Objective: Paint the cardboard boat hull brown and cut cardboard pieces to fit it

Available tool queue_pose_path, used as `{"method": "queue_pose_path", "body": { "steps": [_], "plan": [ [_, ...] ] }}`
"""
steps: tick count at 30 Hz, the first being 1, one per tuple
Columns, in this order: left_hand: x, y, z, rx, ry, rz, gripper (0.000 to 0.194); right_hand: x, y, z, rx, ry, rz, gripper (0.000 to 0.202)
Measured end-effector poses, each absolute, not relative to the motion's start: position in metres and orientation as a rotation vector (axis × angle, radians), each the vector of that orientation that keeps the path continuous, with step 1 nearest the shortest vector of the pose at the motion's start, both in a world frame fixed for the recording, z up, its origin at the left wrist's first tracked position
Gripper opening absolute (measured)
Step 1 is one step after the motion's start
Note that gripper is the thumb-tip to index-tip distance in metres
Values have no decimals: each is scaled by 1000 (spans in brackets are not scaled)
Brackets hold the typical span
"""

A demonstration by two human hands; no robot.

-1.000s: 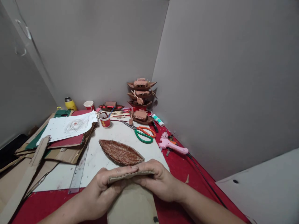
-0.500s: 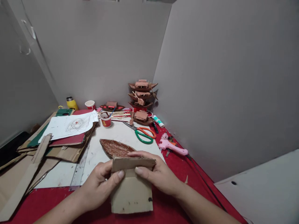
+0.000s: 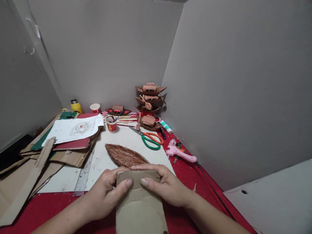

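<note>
- Cardboard piece [image 3: 140,213], tan and unpainted, slopes from the fingers down toward the wearer.
- Left fingers [image 3: 123,187] and right fingers [image 3: 151,167] are both clamped on its upper part, thumbs on the near face, the others along or behind the top edge.
- Done: crease lines cross the card just below the thumbs. The lower part looks fairly flat, so the shaping seems only partly finished.
- Left undone, as far as can be judged: the card is unpainted and joined to nothing visible.
- Just beyond the fingers, a brown boat hull [image 3: 125,155] lies roofless on a white sheet [image 3: 119,138]; whether any finger touches it cannot be told.
- Farther beyond, stacked boats [image 3: 151,98] carry roofs and look more complete.
- Beyond and right of the fingers, scissors [image 3: 151,142] and a pink glue gun [image 3: 181,154] lie unheld on the red-covered desk [image 3: 187,174].
</note>
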State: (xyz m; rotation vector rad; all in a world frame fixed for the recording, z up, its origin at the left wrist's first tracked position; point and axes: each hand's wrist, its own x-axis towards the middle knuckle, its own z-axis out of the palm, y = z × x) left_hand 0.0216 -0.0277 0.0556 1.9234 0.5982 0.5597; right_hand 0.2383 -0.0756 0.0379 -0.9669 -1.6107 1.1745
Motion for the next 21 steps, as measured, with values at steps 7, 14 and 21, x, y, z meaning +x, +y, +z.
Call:
{"method": "queue_pose_path", "body": {
  "steps": [7, 14, 21],
  "plan": [
    [19, -27, 57, 1934, 541, 549, 23, 239, -76, 37, -925, -1646, 1159, 35],
    [18, -30, 59, 2051, 421, 602, 23, 238, -78, 32, -749, -1676, 1091, 32],
    [21, -29, 55, 1986, 478, 582, 24, 234, -77, 33, -654, -1713, 945, 43]
  ]
}}
